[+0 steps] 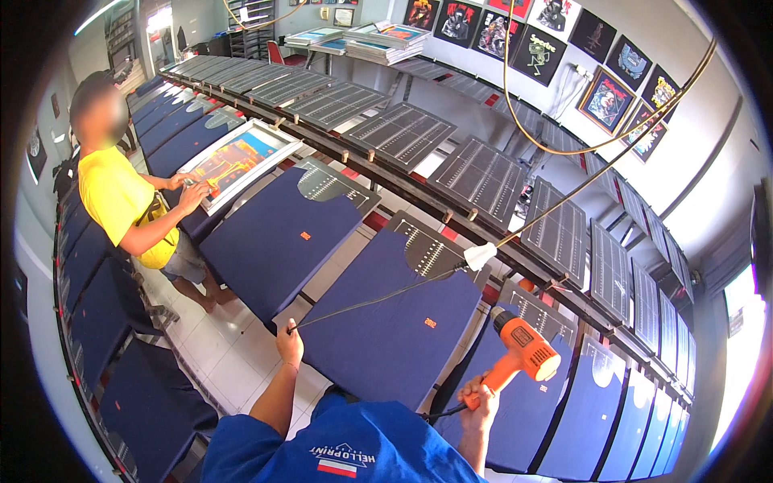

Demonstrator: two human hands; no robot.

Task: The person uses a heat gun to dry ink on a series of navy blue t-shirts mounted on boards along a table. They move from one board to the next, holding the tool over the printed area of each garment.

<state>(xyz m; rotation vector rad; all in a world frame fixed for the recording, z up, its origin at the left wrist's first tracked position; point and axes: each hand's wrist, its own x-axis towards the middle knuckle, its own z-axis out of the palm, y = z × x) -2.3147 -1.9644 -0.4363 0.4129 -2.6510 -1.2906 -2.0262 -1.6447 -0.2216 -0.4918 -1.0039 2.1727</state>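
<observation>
A navy shirt [374, 330] lies forward-left of my right hand [481, 397], which grips an orange heat gun [522, 348], barrel angled forward-left; my left hand [290, 344], nearer the shirt's edge, holds a black cord [366, 302].

Between left hand [290, 344] and right hand [481, 400]: open air above navy shirt [394, 346]. Forward-right of left hand: 1 black cord [378, 298] slants to white connector [480, 257], crossing path over shirt. Above right hand: orange heat gun [523, 348] fills space. Left of left hand: gap over tiled floor [241, 342]; co-worker [129, 201] beyond.
</observation>
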